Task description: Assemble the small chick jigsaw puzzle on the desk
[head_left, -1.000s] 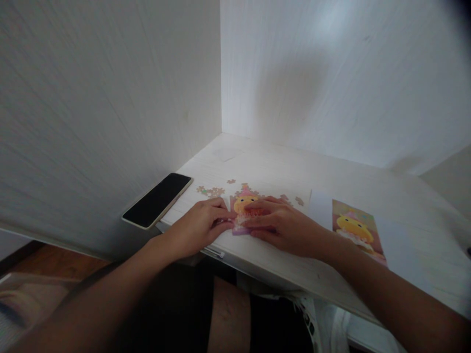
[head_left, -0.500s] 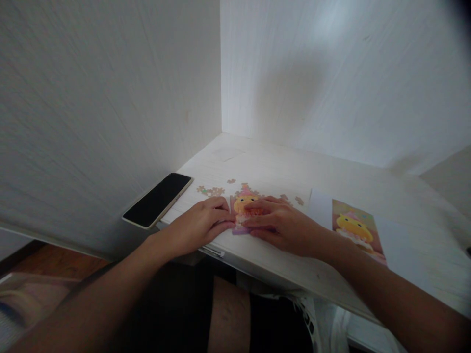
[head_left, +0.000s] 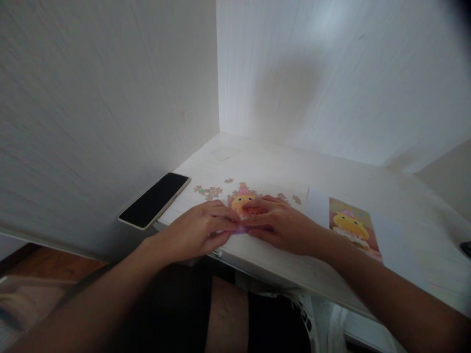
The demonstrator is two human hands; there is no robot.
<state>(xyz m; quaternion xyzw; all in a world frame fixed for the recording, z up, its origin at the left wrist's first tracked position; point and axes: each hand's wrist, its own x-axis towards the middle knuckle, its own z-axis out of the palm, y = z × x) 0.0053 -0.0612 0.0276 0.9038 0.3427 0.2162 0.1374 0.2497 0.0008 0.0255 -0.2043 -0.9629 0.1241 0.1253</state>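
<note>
Head view: left hand (head_left: 195, 230) and right hand (head_left: 283, 223) pressing fingertips flat on part-built duck puzzle (head_left: 243, 206) at desk (head_left: 331, 274) near edge, nothing grasped. Loose pieces (head_left: 209, 191) at 11 o'clock. Press evenly, seat tabs flush.

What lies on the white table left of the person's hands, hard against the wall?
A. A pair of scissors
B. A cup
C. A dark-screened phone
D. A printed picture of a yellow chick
C: the phone lies flat, screen dark, left of the left hand, while the chick picture lies beyond the right hand.
</note>
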